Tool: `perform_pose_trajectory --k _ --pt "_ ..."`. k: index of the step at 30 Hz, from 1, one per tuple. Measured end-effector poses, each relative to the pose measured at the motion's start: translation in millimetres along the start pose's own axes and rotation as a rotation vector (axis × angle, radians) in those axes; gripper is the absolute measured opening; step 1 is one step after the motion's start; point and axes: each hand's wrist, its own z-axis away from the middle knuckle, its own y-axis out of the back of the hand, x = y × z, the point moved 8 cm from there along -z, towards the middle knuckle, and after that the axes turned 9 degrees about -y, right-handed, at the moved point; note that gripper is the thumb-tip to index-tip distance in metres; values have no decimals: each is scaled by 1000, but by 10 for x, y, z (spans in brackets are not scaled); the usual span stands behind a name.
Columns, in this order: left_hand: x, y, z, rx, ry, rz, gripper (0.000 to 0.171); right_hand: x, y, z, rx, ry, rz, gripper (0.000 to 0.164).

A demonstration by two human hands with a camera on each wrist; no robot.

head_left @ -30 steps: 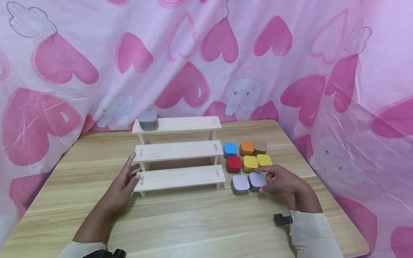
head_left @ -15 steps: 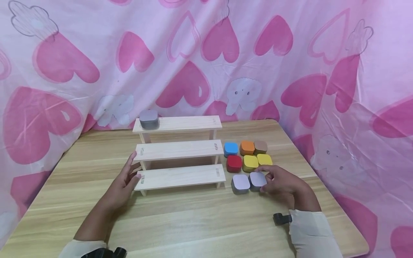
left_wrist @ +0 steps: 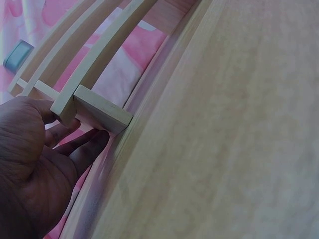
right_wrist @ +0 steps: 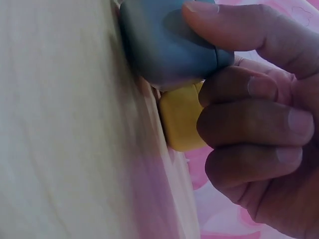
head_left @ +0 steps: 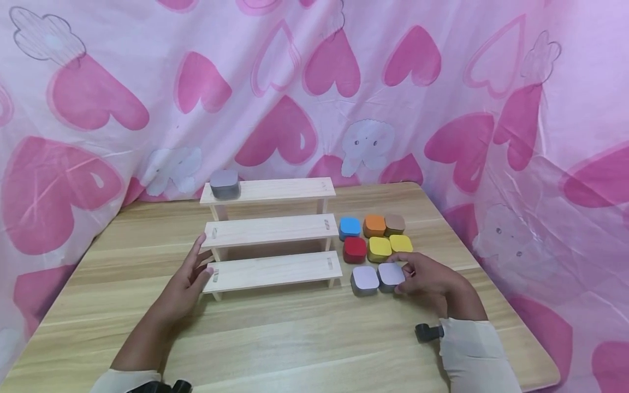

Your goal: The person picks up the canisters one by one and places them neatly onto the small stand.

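Note:
My right hand pinches a small grey rounded-square box between thumb and index finger. In the right wrist view that box shows a lid seam, and the other fingers are curled beside it. A second grey box sits just left of it on the table. My left hand touches the left end of a three-step wooden stand, its thumb at the front step and its index finger at the middle one. In the left wrist view the fingers lie beside the stand's leg.
Behind the right hand stand yellow boxes, a red box, a blue box, an orange box and a brown box. Another grey box stands on the top step's left end. A pink heart-patterned cloth surrounds the table.
The right index finger and thumb have drawn in on the right grey box, which stays in place. The left hand has not visibly moved.

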Motion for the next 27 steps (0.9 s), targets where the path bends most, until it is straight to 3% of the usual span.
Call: perform_pose_trajectory --k 6,16,27 --pt "2 0 15 -1 4 6 87 -14 62 40 36 58 37 51" --pt "4 6 13 -1 13 1 87 12 143 78 95 34 -16 61" --pt "6 8 18 -2 11 -5 86 -71 225 138 148 179 -94 58"
